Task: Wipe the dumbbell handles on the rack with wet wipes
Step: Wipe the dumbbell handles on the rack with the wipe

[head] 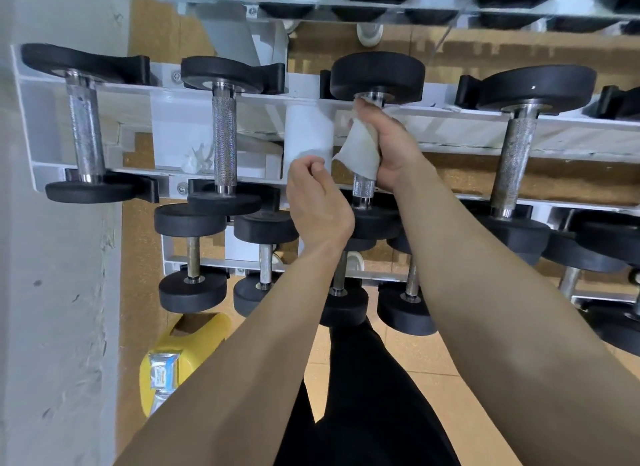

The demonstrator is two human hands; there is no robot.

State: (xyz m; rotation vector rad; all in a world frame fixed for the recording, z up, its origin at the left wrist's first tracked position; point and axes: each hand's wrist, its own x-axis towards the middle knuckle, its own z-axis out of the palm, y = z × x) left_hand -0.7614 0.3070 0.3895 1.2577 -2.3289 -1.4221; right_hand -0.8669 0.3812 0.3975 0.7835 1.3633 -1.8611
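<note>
A white rack [304,94] carries black dumbbells with knurled steel handles. My right hand [389,143] grips a white wet wipe [358,150] wrapped round the handle [363,188] of the third dumbbell on the middle shelf, near its far weight [377,75]. Only the handle's lower end shows under the wipe. My left hand [317,202] hovers just left of that handle, fingers loosely curled, holding nothing. Bare handles stand to the left [224,139] and right [514,157].
A lower shelf holds several smaller dumbbells [192,254]. A yellow container [180,354] with a wet-wipe pack [162,372] sits on the floor at lower left beside a white wall [52,292]. A crumpled wipe [195,160] lies inside the rack frame. An upper shelf runs overhead.
</note>
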